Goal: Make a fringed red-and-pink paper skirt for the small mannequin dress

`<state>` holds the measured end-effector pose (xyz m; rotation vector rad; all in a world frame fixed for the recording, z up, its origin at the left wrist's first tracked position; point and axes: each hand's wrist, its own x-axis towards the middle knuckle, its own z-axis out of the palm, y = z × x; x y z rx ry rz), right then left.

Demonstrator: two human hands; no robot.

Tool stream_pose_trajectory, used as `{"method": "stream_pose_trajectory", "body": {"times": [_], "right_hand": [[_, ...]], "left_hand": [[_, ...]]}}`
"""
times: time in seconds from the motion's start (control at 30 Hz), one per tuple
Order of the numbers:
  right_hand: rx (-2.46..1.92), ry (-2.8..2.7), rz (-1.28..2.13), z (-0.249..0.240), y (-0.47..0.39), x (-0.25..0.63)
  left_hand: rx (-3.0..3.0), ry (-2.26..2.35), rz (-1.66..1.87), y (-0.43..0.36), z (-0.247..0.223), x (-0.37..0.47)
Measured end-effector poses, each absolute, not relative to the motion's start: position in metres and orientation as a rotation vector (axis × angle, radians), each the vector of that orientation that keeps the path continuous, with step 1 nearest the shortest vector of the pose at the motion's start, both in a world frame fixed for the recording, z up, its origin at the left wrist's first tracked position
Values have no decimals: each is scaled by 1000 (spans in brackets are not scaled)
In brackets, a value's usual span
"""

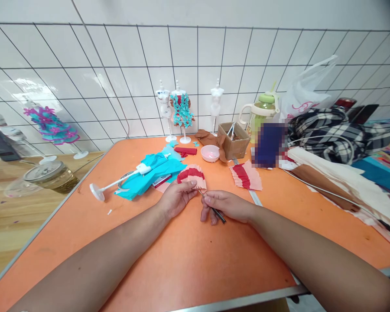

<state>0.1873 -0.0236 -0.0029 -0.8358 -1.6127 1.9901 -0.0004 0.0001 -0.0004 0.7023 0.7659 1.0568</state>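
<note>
Two red-banded pink pieces (191,174) (245,176), one slim tool (219,215)

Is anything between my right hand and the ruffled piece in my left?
Only the dark-handled tool in your right hand, its tip by the near edge of the ruffled piece; nothing else visible stands between.

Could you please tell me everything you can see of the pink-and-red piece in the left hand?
The pink-and-red piece is pale pink with a broad red band across it. It looks like thin, gathered crepe paper or cloth, with a rounded, ruffled far edge. The left hand pinches it near its lower left, thumb on top. The slim dark tool in the right hand points at its near edge; whether they touch is unclear.
</note>
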Motion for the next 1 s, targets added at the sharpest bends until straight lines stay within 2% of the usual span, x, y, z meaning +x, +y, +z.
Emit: {"method": "stream_pose_trajectory", "body": {"times": [0.2,0.3,0.4,0.57,0.63,1.0], "right_hand": [[-610,-1435,2106,8,-24,191],[-740,-1241,1895,12,-22,193],[-996,-1136,1676,13,-20,191],[-908,-942,1976,13,-21,186],[-873,-895,1982,12,-21,187],[-950,-1282,1667,10,-20,185]], "left_hand": [[548,750,1189,3,3,-3],[462,652,1265,2,12,-4],[480,577,1196,-2,19,-2],[572,654,997,-7,14,0],[599,726,964,-7,11,0],[748,793,810,-15,9,4]]}}
